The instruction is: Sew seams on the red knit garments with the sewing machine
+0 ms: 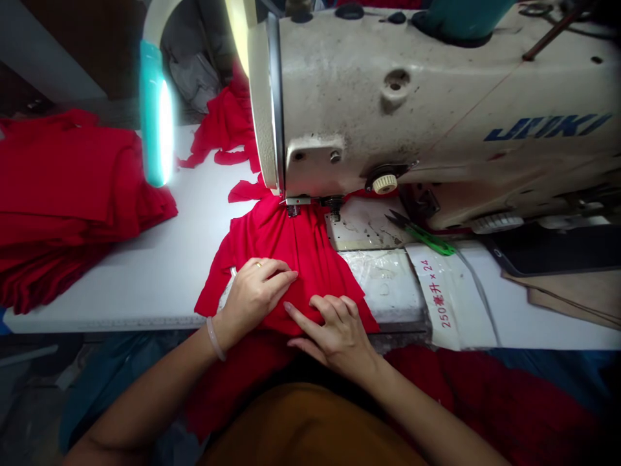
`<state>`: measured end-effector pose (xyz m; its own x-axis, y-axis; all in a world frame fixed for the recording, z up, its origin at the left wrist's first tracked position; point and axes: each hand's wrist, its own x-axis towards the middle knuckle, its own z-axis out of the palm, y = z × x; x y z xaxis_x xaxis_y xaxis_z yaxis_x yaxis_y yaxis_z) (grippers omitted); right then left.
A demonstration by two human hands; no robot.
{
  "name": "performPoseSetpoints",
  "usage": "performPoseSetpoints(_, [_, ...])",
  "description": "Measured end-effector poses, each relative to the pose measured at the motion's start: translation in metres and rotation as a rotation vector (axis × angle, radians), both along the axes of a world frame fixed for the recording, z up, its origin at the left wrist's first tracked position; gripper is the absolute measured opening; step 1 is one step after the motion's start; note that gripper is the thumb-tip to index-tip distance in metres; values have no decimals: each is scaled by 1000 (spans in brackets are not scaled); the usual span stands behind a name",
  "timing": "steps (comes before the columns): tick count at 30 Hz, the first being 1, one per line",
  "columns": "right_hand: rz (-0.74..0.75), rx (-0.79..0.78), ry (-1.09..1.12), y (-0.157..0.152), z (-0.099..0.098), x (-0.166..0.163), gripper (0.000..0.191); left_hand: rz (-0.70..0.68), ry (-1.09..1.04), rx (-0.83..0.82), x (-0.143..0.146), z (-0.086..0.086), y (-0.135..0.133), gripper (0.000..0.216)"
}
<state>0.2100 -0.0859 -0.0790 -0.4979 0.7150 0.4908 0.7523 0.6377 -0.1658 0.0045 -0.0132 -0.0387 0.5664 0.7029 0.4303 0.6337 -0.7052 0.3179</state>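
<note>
A piece of red fabric [286,249] lies on the white table [160,272], running under the presser foot [292,208] of a cream JUKI sewing machine [436,110]. My left hand [255,291] rests on the cloth with fingers curled, pinching a fold; it wears a ring and a pale bracelet. My right hand [334,327] lies just to its right at the table's front edge, fingers bent and gripping the cloth's near edge. Both hands sit a short way in front of the needle.
A stack of red fabric [63,194] fills the table's left side, and more red cloth [226,126] trails behind the machine. A lit teal lamp [156,116] hangs at left. Green-handled snips [427,236] and a labelled plastic bag [449,294] lie right of the needle plate.
</note>
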Motion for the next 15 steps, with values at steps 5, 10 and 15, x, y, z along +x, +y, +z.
performPoseSetpoints(5, [8,-13,-4,0,0,0,45,26,-129,-127,6,1,-4,19])
performPoseSetpoints(10, [14,-20,8,0,-1,1,44,-5,24,-82,9,-1,-4,18])
performPoseSetpoints(15, [15,-20,5,0,-1,1,44,-4,14,-115,6,-3,-2,18])
